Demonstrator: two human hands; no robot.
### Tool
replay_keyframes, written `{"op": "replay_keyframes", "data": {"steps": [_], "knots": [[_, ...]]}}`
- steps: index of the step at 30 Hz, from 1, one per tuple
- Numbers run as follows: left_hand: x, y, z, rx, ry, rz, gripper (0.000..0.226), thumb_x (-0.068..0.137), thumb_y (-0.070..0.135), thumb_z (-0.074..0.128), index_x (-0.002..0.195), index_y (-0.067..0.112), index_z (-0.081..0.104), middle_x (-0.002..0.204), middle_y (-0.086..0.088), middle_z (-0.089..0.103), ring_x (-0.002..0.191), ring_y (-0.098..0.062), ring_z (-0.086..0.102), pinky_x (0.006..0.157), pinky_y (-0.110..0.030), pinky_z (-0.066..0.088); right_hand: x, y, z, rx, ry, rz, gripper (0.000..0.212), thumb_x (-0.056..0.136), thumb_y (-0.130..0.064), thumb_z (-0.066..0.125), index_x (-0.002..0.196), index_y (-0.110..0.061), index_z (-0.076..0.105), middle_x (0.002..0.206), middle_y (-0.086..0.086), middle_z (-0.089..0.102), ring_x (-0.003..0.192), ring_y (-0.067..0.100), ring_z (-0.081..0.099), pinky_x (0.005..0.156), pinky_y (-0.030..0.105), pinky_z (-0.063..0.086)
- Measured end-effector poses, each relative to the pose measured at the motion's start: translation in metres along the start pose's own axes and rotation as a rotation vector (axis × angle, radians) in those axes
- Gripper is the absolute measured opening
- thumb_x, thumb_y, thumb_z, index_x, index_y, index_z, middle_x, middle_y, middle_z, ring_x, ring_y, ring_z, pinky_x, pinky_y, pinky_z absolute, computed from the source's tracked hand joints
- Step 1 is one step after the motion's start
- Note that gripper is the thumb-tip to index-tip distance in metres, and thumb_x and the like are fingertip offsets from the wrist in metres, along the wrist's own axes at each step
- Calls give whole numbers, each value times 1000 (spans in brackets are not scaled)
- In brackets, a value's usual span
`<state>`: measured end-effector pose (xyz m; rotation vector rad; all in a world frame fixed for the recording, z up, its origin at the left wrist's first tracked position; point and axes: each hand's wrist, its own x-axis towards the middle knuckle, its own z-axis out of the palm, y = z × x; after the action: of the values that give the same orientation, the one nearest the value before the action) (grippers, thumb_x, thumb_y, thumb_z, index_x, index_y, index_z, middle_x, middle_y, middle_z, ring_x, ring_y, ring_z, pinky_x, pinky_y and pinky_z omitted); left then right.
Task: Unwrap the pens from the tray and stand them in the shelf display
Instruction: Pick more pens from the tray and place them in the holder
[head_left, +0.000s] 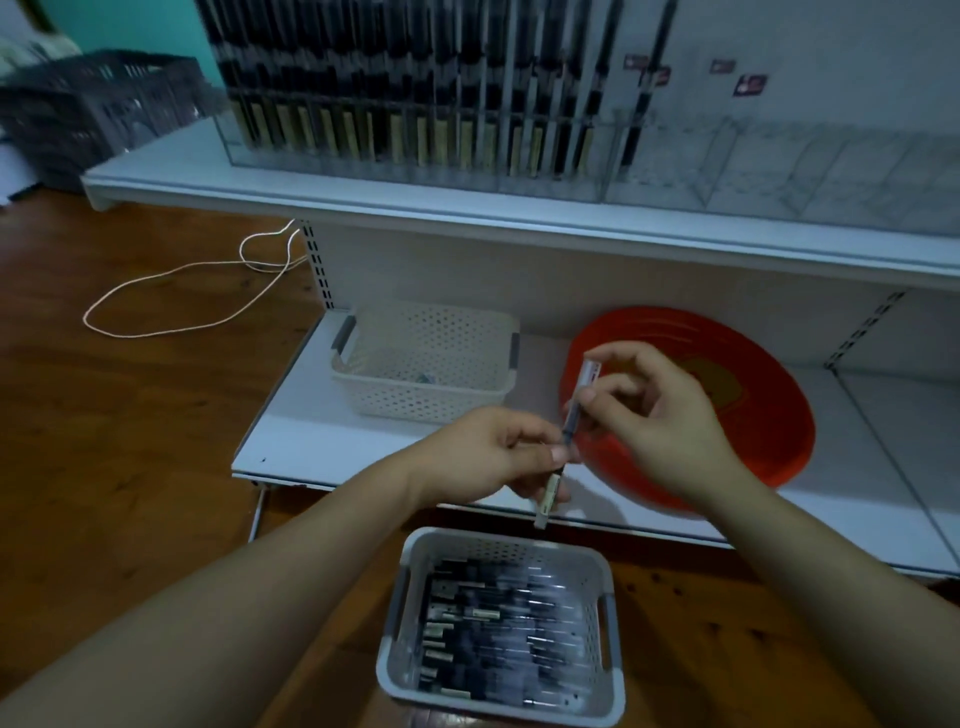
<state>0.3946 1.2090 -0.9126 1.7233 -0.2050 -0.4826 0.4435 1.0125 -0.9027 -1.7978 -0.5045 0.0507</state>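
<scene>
A wrapped pen (555, 483) is held between both hands above the lower shelf. My left hand (483, 457) grips its lower half, near the beige end. My right hand (660, 410) pinches the upper end, where the clear wrapper with a white and red label (589, 373) sticks up. Below them a grey tray (615, 613) on the floor holds several wrapped black pens (493, 639). On the upper shelf a clear display (415, 104) stands packed with upright pens on its left side; its right compartments (779, 166) look bare.
A white perforated basket (431, 364) and a round red lid (769, 415) lie on the lower white shelf (291, 441). A white cord (182, 291) loops over the wooden floor at left. A dark crate (93, 104) stands at far left.
</scene>
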Motion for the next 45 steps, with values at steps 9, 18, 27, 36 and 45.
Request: {"op": "replay_keyframes", "data": {"steps": [9,18,27,36,45], "knots": [[19,75,-9,596,689,623,17,94,22,62,105,17,74,92,10,68,83,-4,64,77,-22,53,31,-85,-24,30,369,-307,27,95,-6,66,110,-25,55,84,6,75,81,15,73,74,30,58],[31,118,-29,842,1120,744,32,91,8,58,121,6,68,122,-6,65,120,-23,54,106,-20,33,76,-149,-50,92,623,-536,25,96,-9,68,113,-15,52,91,15,69,84,19,74,74,28,60],[49,131,-24,900,1137,597,51,89,18,55,138,7,54,139,-9,53,134,-27,43,111,-45,37,129,-166,-64,-113,587,-546,23,93,-18,67,111,-27,56,88,0,70,82,20,72,77,45,60],[54,124,-29,912,1172,589,48,86,10,59,134,4,57,132,-10,57,129,-28,47,108,-46,41,147,-178,-53,-465,375,-522,22,94,-22,67,115,-27,64,88,-7,70,77,4,65,71,18,51],[53,121,-32,900,1154,600,48,88,5,59,136,6,55,134,-7,56,131,-23,44,111,-37,36,148,-190,-54,-618,289,-542,24,95,-17,64,119,-23,64,88,-6,71,80,13,66,79,36,54]]}}
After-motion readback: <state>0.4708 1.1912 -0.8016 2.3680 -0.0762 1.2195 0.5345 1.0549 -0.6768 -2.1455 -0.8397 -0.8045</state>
